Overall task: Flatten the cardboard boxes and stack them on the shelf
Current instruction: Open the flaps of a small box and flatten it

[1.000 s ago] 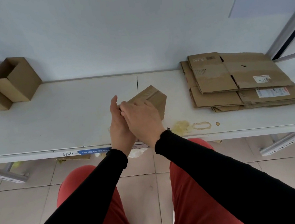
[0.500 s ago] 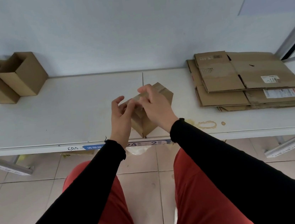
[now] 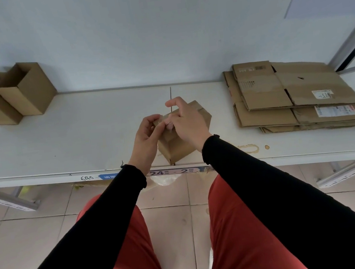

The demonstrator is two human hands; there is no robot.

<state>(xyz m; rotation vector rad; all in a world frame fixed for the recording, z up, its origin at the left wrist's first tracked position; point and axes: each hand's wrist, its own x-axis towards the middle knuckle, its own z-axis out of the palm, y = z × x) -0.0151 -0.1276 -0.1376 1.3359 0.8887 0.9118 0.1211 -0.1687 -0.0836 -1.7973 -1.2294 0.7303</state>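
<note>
Left hand (image 3: pixel 147 135) and right hand (image 3: pixel 187 123) both gripped the small box (image 3: pixel 184 142), apparently pinching its top flap, above the shelf (image 3: pixel 71 136).

Storage or stockroom area. Evidence: white metal-framed shelf (image 3: pixel 60 137) with a numbered location label (image 3: pixel 170 171) on its front edge below the hands, tiled floor (image 3: pixel 28 237), and flattened cartons (image 3: pixel 297 95) stacked to the right.

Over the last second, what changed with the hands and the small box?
Both hands, left and right, shifted grip on the small cardboard box, tipping its near corner down to the shelf edge. The flattened stack and two upright boxes stayed put.
</note>
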